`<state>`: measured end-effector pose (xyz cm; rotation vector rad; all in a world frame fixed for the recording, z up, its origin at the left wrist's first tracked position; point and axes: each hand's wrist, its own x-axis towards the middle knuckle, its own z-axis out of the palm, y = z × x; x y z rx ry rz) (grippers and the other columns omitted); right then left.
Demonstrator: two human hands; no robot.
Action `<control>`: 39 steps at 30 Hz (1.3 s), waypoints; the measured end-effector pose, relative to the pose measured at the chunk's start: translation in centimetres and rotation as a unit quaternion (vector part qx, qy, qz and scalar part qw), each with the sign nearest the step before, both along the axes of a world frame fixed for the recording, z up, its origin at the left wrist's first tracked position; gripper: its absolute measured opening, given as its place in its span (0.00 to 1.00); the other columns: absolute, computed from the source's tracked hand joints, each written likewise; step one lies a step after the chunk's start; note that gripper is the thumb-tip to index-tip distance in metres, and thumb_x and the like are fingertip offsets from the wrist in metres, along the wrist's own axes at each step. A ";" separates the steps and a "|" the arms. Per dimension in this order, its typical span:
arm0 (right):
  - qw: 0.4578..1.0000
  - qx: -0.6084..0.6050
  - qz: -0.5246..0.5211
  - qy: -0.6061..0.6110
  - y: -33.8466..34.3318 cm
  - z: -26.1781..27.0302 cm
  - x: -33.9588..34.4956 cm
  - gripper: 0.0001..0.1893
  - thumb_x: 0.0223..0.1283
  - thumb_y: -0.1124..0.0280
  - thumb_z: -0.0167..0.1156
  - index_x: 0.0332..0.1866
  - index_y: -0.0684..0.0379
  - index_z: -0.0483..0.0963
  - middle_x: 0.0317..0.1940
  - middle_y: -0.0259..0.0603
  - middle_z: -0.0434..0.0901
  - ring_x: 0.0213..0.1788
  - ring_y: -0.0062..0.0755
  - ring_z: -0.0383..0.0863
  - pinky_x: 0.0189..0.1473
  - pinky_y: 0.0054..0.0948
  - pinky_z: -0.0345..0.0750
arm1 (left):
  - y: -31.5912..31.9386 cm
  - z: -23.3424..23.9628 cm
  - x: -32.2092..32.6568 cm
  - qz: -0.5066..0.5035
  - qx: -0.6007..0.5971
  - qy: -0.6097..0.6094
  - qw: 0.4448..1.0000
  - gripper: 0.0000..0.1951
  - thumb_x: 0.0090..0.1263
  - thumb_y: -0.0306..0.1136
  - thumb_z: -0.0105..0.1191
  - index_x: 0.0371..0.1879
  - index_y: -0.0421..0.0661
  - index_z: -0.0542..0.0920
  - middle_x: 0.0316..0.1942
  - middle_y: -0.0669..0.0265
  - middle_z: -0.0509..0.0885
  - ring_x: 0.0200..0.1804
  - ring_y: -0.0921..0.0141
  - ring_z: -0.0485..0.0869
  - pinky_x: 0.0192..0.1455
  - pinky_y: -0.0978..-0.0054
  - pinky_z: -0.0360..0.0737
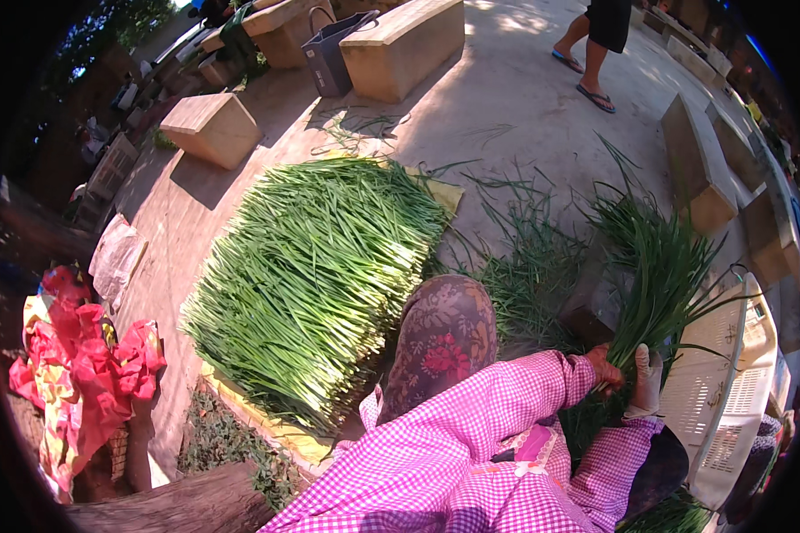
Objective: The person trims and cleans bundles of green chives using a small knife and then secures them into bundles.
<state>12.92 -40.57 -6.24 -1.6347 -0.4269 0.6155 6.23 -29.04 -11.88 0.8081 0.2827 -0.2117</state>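
My bare left hand grips a bunch of garlic chives near its lower ends. The long green leaves fan upward and away from me. Beside it, my right hand wears a pale glove. Its fingers point up along the bunch, and the leaves partly hide whether they close on it. To the left of my knee lies a broad, neat pile of garlic chives, pale stem ends along its sides. Yellow sheeting shows under the pile. Loose leaf trimmings litter the ground beyond my knee.
A white plastic crate stands close by my right arm. Stone blocks and a dark tote bag are farther off. Crumpled red sheeting lies left, near a log. A person in sandals is at the top.
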 end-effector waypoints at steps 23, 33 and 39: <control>0.986 0.070 0.049 0.146 1.1 1.5 -1.7 0.14 0.56 0.69 0.67 0.45 0.64 0.76 0.29 0.32 0.80 0.21 0.17 0.75 0.25 0.17 0.75 | 4.0 -0.8 -1.9 -0.118 -0.282 -0.138 0.942 0.21 0.58 0.25 0.57 0.52 0.40 0.72 0.38 0.57 0.80 0.37 0.63 0.83 0.42 0.63 0.84; 0.983 0.065 0.084 0.148 1.8 0.6 -1.9 0.14 0.59 0.68 0.64 0.47 0.64 0.75 0.32 0.34 0.81 0.27 0.17 0.78 0.30 0.20 0.77 | 4.5 -2.1 -3.2 -0.118 -0.314 -0.067 0.940 0.13 0.60 0.28 0.54 0.43 0.39 0.75 0.32 0.59 0.79 0.27 0.69 0.77 0.29 0.69 0.76; 0.995 -0.004 -0.050 -0.085 1.5 -0.4 -1.2 0.16 0.62 0.62 0.62 0.44 0.66 0.78 0.32 0.33 0.81 0.33 0.16 0.76 0.38 0.19 0.74 | 4.9 -2.8 -2.6 -0.120 -0.311 -0.115 0.936 0.21 0.61 0.33 0.56 0.53 0.45 0.69 0.30 0.63 0.75 0.25 0.71 0.72 0.27 0.71 0.69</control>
